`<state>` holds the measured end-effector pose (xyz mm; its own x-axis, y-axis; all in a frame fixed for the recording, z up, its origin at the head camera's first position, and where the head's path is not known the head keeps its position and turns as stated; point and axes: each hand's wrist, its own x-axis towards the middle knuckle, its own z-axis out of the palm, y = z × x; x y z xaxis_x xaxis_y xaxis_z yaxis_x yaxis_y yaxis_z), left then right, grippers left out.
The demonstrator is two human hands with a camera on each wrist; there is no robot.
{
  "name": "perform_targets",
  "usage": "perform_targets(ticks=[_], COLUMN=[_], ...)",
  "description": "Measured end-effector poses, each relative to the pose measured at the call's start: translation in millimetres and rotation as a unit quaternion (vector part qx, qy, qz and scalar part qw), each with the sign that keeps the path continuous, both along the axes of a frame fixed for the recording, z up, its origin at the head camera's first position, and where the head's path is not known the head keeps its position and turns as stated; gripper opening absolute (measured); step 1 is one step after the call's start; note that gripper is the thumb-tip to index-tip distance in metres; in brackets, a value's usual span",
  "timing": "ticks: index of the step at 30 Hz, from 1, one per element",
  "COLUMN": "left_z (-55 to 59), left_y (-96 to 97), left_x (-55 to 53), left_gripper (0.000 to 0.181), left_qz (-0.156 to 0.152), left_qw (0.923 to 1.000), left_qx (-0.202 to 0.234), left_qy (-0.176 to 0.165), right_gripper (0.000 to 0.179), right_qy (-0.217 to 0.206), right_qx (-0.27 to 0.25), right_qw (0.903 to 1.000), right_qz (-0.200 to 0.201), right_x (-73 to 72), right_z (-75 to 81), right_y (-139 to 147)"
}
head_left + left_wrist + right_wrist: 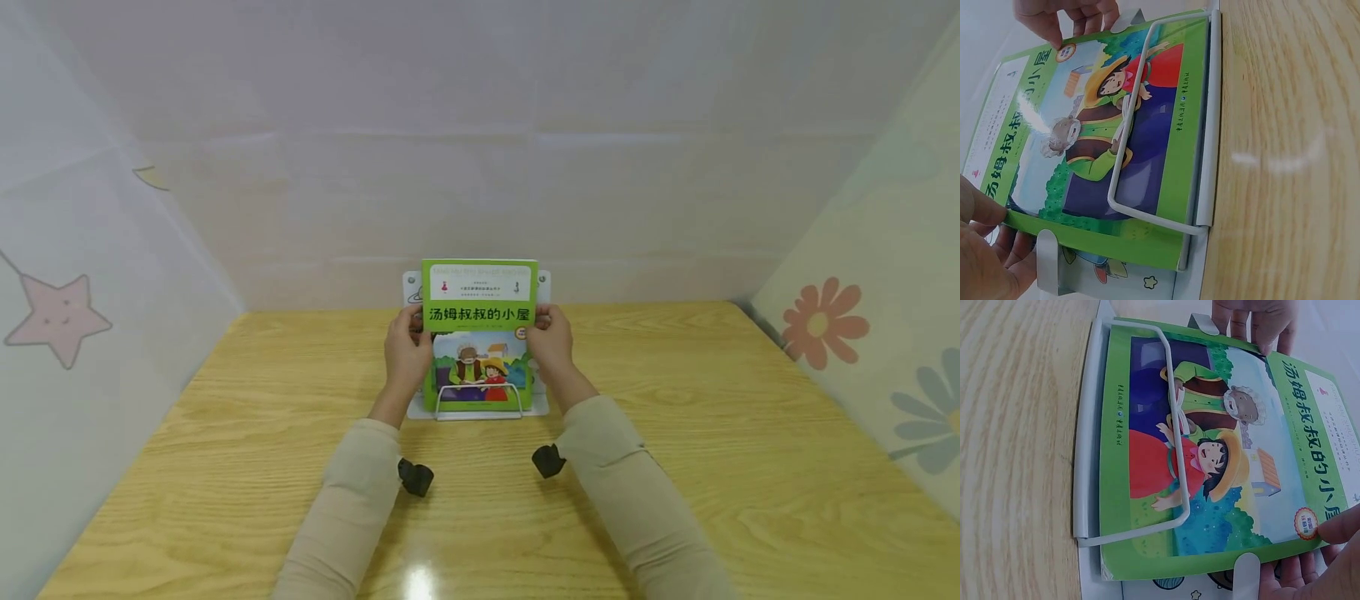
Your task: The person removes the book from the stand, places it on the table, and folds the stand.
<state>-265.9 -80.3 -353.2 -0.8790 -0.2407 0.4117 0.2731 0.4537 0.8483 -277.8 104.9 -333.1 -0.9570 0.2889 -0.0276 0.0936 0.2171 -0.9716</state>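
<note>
One green book (480,335) gripped at both sides

The book stands on the table (675,417), front cover outward, behind a white wire bracket (1180,456) that crosses the lower part of the cover. A white board (544,287) with printed drawings lies behind it and shows past its edges. The left hand (407,348) pinches one side edge, thumb at the front and fingers behind; the right hand (553,343) pinches the opposite edge the same way, the book's width keeping the two apart. Below each grip, a pale tab (1047,262) sits at the book's side. The cover shows a white-bearded figure beside a child in a yellow hat and red dress. Long beige sleeves (345,500) cover the forearms. A pink star (58,318) and a red flower (825,323) decorate the surrounding backdrop.
</note>
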Motion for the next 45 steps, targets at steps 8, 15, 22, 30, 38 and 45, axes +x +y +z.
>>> perform_targets(ticks=[8,15,22,30,38,45], left_z=[0.9,5.8,10.9,19.9,31.8,45.1], left_y=[-2.7,-5.7,-6.9,-4.8,-8.8,-9.6], left_x=[-1.7,-3.8,-4.5,-3.8,0.3,0.2], left_gripper=[0.038,0.037,0.037,0.036,0.036,0.035], left_qz=[-0.008,-0.013,-0.012,-0.027,-0.043,-0.055], left_qw=[0.9996,0.9990,0.9979,0.9964,0.9951,0.9925], left_qx=[0.025,0.036,0.043,0.048,0.062,0.059], left_qy=[-0.012,0.023,0.047,0.064,0.063,0.092], right_gripper=[0.032,0.030,0.029,0.028,0.024,0.022], right_qy=[0.002,0.011,0.017,0.040,0.059,0.088], right_qx=[-0.010,-0.021,-0.020,-0.019,-0.012,-0.015], right_qw=[0.9999,0.9996,0.9995,0.9986,0.9969,0.9937], right_qz=[0.008,0.015,0.019,0.028,0.051,0.068], right_x=[-0.3,-0.9,-1.3,0.9,4.0,5.8], right_z=[2.5,7.8,17.3,28.5,38.2,55.8], right_y=[-0.5,-0.6,-0.4,3.2,3.8,5.9])
